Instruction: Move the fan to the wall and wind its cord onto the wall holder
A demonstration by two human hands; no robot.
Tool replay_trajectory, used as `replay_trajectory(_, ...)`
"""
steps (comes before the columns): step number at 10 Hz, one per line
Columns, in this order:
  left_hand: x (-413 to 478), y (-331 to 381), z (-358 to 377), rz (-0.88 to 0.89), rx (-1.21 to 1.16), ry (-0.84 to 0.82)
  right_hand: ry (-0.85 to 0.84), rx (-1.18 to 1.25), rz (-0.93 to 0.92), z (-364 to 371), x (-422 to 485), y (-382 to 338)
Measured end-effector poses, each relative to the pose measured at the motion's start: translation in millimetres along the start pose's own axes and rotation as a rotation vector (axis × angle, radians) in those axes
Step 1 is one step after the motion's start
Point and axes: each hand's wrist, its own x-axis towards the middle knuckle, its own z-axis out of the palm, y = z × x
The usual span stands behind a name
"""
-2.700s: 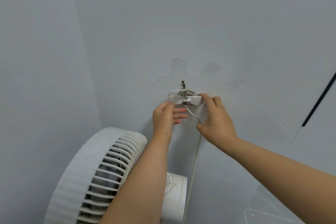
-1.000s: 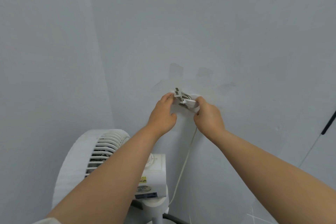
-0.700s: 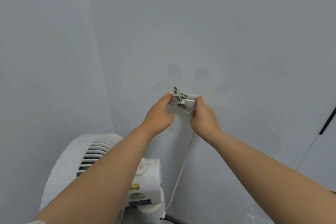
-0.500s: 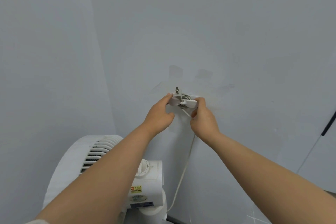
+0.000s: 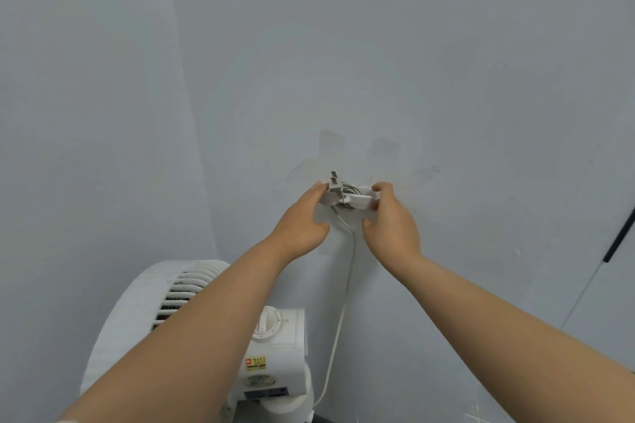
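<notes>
- Apparently done with the move: fan (image 5: 275,347) parked low, near the wall (image 5: 378,62).
- Mostly wound too: loops of cord (image 5: 349,280) round the wall holder (image 5: 359,200), plug (image 5: 335,181) sticking up at its left end.
- Left to do, likely little: settling the slack that hangs down to the fan, then letting go.
- Left hand (image 5: 302,223) fingertips at the holder's left end, thumb apart below; grip or mere touch, cannot tell.
- Right hand (image 5: 391,223) pinching the right end, forefinger curled over, thumb beneath.
</notes>
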Motion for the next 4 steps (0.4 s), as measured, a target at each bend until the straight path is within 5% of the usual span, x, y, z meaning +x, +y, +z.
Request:
replay_trajectory(2,0,-1,1,0.032,0.052,-0.006,-0.063,-0.001,0.022,-7,6,-4)
replay_trajectory(4,-6,4,-1,0.035,0.369,0.064,-0.132,-0.124,-0.02,-24,4,-7)
